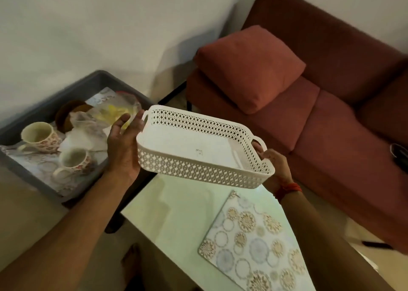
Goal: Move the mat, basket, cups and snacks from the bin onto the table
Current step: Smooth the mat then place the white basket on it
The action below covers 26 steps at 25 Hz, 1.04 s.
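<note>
A person holds a white plastic basket [203,146] up in the air with both hands, above the glass table [172,220]. The basket has little holes all around its sides and nothing inside it, and it tips a bit. The left hand [123,145] presses flat against the left end of the basket, with the fingers [120,123] spread out and open. The right hand [272,165] grips the right end, with its fingers curled through the handle hole. A red thread [289,189] goes around the right wrist. A mat [254,246] with round flower shapes lies flat on the table, near the right edge, below the basket. To the left of the table stands a grey bin [33,173]. Two flowered cups [42,136] [74,161] lie inside the bin near its left side. Clear snack bags [106,114] sit toward the far side of the bin, just beside the left hand. A red sofa [331,114] with a cushion [249,68] stands past the table.
</note>
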Motion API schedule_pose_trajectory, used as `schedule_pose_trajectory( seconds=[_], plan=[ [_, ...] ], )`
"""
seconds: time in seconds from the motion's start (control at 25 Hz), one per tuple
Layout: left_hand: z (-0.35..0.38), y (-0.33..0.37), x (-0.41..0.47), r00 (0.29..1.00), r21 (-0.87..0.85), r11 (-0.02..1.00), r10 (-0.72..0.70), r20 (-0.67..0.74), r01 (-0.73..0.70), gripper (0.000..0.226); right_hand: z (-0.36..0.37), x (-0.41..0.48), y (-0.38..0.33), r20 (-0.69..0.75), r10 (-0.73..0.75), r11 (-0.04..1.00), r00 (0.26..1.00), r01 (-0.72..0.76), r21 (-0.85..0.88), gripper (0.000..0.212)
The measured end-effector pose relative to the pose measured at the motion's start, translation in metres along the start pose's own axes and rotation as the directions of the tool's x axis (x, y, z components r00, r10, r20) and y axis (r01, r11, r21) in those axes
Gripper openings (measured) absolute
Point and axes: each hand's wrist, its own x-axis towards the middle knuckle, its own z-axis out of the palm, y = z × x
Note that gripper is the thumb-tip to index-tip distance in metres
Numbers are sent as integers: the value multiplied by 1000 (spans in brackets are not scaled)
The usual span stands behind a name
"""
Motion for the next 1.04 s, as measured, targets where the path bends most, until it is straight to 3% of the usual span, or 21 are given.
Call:
schedule_pose_trajectory(
  seconds=[0.08, 0.16, 0.28, 0.44, 0.64, 1.04],
  plan=[
    [16, -23, -12, 988, 132, 985, -122, 96, 109, 57, -40, -20, -2, 22, -18, 999, 1000, 17, 50, 47],
    [36, -62, -29, 955, 319, 932, -237, 176, 173, 48, -93, -50, -6, -86, -102, 995, 991, 102, 3, 55],
    [57, -119, -59, 937, 550, 831, -255, 240, 85, 45, -160, -84, 6, -310, -191, 981, 931, 166, -105, 63],
    [73, -208, -96, 935, 780, 623, -242, 259, -55, 50, -256, -130, 51, -522, -245, 968, 817, 180, -174, 43],
    [65, -306, -128, 924, 867, 498, -332, 188, 2, 56, -345, -154, 121, -663, -146, 989, 734, 122, -82, 27],
    [40, -408, -143, 909, 892, 452, -377, 176, 15, 64, -431, -140, 209, -770, -44, 996, 637, 88, 16, 27]
  ],
)
